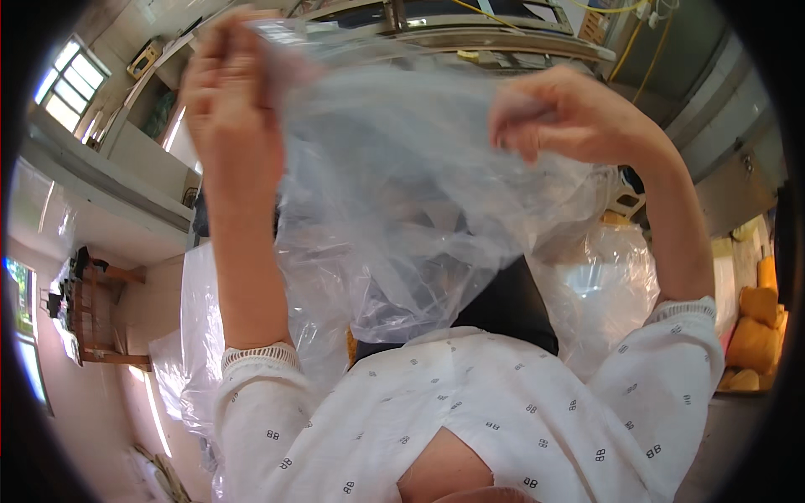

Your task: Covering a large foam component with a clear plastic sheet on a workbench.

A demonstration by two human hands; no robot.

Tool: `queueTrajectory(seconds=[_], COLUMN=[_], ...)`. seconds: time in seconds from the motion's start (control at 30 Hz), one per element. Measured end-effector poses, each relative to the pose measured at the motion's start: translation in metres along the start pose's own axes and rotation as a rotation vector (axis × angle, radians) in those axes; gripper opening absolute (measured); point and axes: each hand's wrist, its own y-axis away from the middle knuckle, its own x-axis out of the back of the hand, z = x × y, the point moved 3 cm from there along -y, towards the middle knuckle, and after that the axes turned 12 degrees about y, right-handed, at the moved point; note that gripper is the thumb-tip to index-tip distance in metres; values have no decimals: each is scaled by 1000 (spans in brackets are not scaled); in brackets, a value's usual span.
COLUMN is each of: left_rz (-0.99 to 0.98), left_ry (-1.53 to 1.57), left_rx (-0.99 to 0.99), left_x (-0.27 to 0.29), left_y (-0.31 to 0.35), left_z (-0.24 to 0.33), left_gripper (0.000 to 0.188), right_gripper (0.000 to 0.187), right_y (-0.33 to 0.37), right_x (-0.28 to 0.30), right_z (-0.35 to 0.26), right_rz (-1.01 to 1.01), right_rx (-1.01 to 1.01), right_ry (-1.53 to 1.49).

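Note:
A thin, see-through plastic bag (pixel 394 193) hangs crumpled in front of my chest and over my lap. My left hand (pixel 231 92) is raised at the upper left, blurred by motion, its fingers closed on the bag's upper edge. On the other side, my right hand (pixel 570 113) curls its fingers at the bag's right edge, with the fingertips partly hidden. The lower end of the bag drapes over my dark trousers (pixel 511 302).
More clear plastic (pixel 599 268) lies in a shiny heap by my right side, and further plastic (pixel 201 335) hangs at my left. A wooden rack (pixel 105 314) stands far left. Yellow-orange bundles (pixel 752 339) are stacked far right. Behind the bag runs a frame with long rails (pixel 503 38).

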Motion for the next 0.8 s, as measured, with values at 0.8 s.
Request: queueTrajectory(seconds=[0.8], left_rz=[31], left_ry=[-1894], left_rx=[81], left_x=[540], left_y=[27], left_z=[-67], left_gripper=[23], right_gripper=[23], right_y=[503], right_x=[-76], right_z=[242], right_rz=[-508], right_rx=[-1626], right_ry=[851])
